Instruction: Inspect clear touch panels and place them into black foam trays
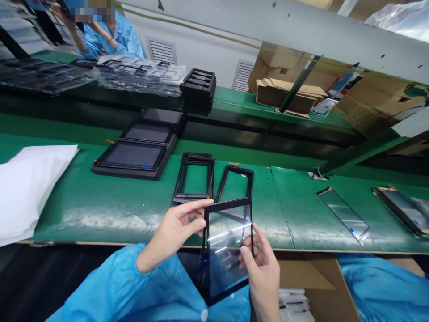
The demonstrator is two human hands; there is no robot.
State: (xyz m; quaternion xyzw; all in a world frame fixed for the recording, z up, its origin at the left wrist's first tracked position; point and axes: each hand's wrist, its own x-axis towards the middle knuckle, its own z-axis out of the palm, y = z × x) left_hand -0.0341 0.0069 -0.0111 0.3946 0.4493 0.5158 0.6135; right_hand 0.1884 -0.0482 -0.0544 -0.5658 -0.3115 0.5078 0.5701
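Observation:
A black-bordered, see-through touch panel [225, 250] is held upright and slightly tilted above the table's front edge. My left hand [181, 228] pinches its upper left edge between thumb and fingers. On the opposite side, my right hand [263, 268] grips the right edge, its thumb over the glass and fingers behind. Just beyond the panel lie a small stack of black frames [193, 197] and a single black frame [250, 182], partly hidden by the panel.
Black trays [125, 173] hold dark screens at left, near white sheets [36, 188]. A glass panel [345, 214] and stacked panels [398, 210] lie right. Behind are bagged parts [144, 74] and cardboard dividers [288, 96]. A co-worker [117, 36] is across; a blue sleeve [378, 286] shows lower right.

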